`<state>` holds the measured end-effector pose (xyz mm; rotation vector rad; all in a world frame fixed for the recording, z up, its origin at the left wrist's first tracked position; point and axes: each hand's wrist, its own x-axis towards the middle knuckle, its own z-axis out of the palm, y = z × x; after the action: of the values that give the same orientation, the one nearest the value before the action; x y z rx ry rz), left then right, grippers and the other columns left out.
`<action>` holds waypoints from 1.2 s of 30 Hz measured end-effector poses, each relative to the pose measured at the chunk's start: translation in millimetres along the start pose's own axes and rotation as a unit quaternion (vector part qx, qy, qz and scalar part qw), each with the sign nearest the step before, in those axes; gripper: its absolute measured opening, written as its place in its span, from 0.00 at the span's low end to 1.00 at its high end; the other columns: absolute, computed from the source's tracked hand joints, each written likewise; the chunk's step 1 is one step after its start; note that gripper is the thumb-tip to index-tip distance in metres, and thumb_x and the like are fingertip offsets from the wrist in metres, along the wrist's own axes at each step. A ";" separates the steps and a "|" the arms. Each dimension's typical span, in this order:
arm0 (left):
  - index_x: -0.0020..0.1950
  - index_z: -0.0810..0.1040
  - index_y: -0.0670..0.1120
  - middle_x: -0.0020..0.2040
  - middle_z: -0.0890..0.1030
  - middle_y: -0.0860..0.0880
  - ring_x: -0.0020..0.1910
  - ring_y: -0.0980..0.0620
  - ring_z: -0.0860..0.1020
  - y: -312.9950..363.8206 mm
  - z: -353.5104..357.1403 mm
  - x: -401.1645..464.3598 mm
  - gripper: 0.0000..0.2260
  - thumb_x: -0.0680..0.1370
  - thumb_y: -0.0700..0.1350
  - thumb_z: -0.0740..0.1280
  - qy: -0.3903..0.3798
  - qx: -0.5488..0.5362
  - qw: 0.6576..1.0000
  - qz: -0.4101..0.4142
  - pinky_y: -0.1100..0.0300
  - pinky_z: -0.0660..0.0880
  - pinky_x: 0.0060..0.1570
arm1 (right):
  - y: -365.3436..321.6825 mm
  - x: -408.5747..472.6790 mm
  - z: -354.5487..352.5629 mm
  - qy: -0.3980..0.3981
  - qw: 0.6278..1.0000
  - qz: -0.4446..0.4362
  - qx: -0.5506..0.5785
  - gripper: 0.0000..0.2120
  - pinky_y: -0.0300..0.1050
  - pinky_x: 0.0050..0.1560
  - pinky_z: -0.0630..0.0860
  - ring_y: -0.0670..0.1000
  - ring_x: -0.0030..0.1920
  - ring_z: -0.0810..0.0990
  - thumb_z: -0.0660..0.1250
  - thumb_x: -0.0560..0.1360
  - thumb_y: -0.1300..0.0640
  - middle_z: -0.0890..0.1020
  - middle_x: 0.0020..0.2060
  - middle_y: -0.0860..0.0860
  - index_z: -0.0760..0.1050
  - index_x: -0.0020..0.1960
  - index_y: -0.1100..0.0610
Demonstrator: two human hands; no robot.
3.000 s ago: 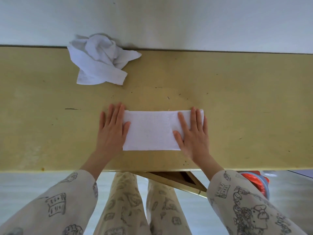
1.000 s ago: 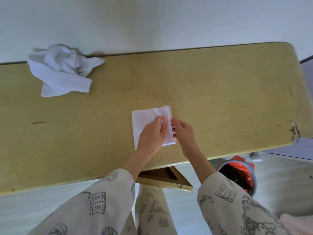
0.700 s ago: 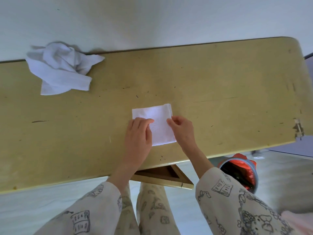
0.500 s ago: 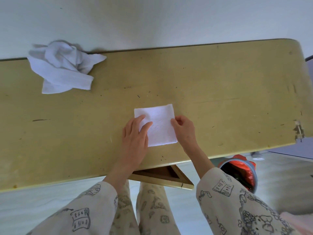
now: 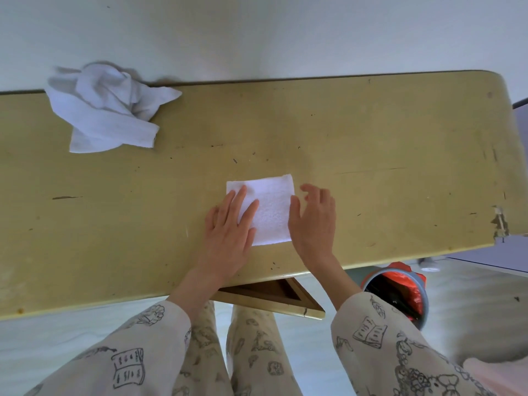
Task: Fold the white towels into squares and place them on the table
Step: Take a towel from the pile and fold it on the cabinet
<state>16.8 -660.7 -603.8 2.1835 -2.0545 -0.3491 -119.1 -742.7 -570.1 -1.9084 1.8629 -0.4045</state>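
The left hand (image 5: 228,230) lies flat with straight fingers pressing the left part of the folded white towel (image 5: 270,212), while the right hand (image 5: 314,221) is spread loosely at the towel's right edge, its thumb at the cloth and its fingers curved above the tabletop (image 5: 371,167), gripping nothing. The towel lies as a neat square near the tabletop's near edge, about midway along it. A second white towel (image 5: 108,110) sits crumpled at the far left edge against the wall, well apart, and a bin (image 5: 400,295) with a red liner stands on the floor below the near right edge.
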 end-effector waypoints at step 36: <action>0.73 0.60 0.48 0.75 0.55 0.44 0.74 0.46 0.56 -8.9 14.0 -42.2 0.28 0.76 0.59 0.52 -0.074 0.051 0.990 0.109 0.37 0.54 0.63 | 20.7 -66.3 -7.0 -0.082 0.974 0.186 0.099 0.12 0.43 0.55 0.67 0.55 0.53 0.70 0.64 0.76 0.55 0.69 0.50 0.51 0.71 0.55 0.61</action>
<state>19.7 -617.1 -616.0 2.0144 -2.4138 -0.3996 -143.8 -677.4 -568.1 -1.3806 1.9343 -0.2858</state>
